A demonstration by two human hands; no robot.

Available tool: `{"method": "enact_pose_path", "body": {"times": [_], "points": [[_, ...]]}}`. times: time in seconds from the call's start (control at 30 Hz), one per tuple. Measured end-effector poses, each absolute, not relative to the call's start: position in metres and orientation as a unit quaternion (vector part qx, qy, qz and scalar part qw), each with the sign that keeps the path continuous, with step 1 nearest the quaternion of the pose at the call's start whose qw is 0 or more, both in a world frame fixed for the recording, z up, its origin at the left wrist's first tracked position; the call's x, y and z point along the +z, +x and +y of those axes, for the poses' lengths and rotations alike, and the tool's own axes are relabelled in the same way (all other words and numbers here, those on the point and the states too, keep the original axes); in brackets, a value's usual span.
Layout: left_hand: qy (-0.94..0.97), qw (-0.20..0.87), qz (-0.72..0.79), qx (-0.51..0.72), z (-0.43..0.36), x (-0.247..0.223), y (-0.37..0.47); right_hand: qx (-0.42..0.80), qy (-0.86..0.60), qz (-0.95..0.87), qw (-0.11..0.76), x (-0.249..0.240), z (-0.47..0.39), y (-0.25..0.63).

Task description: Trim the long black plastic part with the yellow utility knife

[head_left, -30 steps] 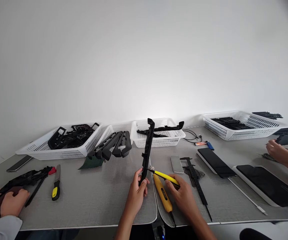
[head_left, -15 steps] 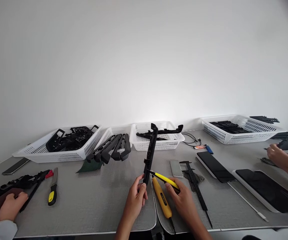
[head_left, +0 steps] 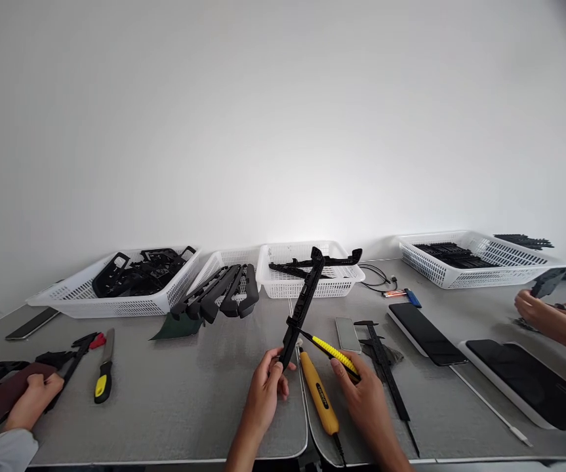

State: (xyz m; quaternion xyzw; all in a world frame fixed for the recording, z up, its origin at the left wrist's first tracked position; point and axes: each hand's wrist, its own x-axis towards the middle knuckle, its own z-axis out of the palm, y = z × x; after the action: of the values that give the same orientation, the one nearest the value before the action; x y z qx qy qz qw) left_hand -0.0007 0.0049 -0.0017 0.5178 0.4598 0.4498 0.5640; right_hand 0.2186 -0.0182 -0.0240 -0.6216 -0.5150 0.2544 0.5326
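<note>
Here, the left hand [head_left: 264,391] pinches a black strip [head_left: 305,298] low, left of the corded tool [head_left: 319,396], seemingly to leave the strip's length accessible, while the right hand [head_left: 363,391], right of that tool, clasps a yellow-handled implement [head_left: 330,351].

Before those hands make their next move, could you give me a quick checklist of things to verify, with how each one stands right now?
1. Left hand grips the black strip near its lower end: ok.
2. Right hand holds the yellow-handled tool: ok.
3. That tool's tip touches the strip: cannot tell; they look very close.
4. Corded yellow tool lies unheld on the table: ok.
5. Caliper rests unheld: ok.
</note>
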Motion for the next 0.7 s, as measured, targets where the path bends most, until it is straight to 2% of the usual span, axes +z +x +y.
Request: {"method": "enact_pose_path", "body": {"times": [0.7], "points": [[0.487, 0.582, 0.464, 0.457, 0.0041, -0.0094, -0.0015, 0.210, -0.623, -0.533, 0.533, -0.0247, -0.0177, 0.2206]]}}
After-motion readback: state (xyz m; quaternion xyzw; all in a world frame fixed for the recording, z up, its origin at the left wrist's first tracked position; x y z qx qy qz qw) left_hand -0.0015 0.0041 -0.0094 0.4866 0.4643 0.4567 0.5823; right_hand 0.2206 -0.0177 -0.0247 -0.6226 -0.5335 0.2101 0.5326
